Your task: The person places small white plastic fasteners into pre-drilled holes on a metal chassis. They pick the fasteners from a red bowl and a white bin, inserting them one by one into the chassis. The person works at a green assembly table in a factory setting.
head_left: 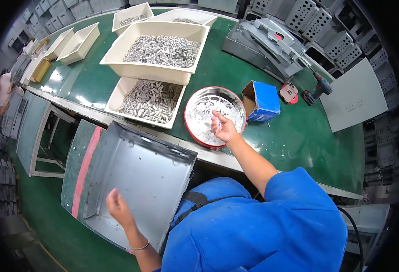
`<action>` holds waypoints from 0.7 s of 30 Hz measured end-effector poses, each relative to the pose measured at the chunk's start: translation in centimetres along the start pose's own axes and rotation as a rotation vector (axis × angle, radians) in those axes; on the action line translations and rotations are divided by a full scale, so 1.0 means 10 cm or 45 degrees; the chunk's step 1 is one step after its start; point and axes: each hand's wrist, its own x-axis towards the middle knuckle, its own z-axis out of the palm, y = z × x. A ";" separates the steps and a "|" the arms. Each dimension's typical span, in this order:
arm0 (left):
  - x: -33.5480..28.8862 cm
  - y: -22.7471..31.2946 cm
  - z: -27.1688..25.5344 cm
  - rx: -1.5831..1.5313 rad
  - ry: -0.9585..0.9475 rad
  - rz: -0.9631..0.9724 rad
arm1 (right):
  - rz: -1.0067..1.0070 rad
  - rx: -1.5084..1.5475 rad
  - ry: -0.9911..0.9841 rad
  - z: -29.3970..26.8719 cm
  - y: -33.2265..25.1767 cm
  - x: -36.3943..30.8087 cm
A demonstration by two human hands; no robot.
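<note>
My right hand (223,128) is over a round metal bowl (191,127) with a red rim. Its fingers are curled together, and what they hold, if anything, is too small to name. Small white pieces (204,119) fill the bowl's bottom. Above a grey sheet-metal case (140,177) hangs my left hand (118,208), its fingers bent and smeared by motion. The case is an open, shallow tray shape close in front of me, at the table's edge.
Cream bins (152,74) of small silvery metal parts stand behind the case. Beside the bowl are an open blue cardboard box (267,100), a phone (288,93) and a cordless drill (319,87). A metal assembly (263,47) lies farther back. Another person (2,93) is at far left.
</note>
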 end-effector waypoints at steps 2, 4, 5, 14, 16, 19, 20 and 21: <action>0.06 0.29 0.27 -0.256 -0.164 -0.051 | 0.018 0.067 -0.067 -0.08 0.02 0.08; 0.07 0.56 0.55 -0.373 -0.313 -0.038 | 0.052 0.122 -0.004 0.06 0.09 0.02; 0.07 0.67 0.68 -0.435 -0.393 -0.033 | 0.106 0.119 -0.100 0.08 0.10 0.01; 0.08 1.31 1.86 -0.541 -0.923 0.032 | 0.235 -0.112 -0.569 0.31 -0.02 -0.24; 0.07 1.42 2.08 -0.616 -0.967 -0.020 | 0.237 -0.131 -0.575 0.39 -0.06 -0.29; 0.02 1.48 2.35 -0.677 -1.020 -0.126 | 0.204 -0.130 -0.597 0.48 -0.10 -0.41; 0.01 1.51 2.43 -0.701 -1.022 -0.133 | 0.216 -0.187 -0.598 0.50 -0.12 -0.43; 0.00 1.53 2.48 -0.699 -1.033 -0.156 | 0.215 -0.244 -0.568 0.49 -0.13 -0.45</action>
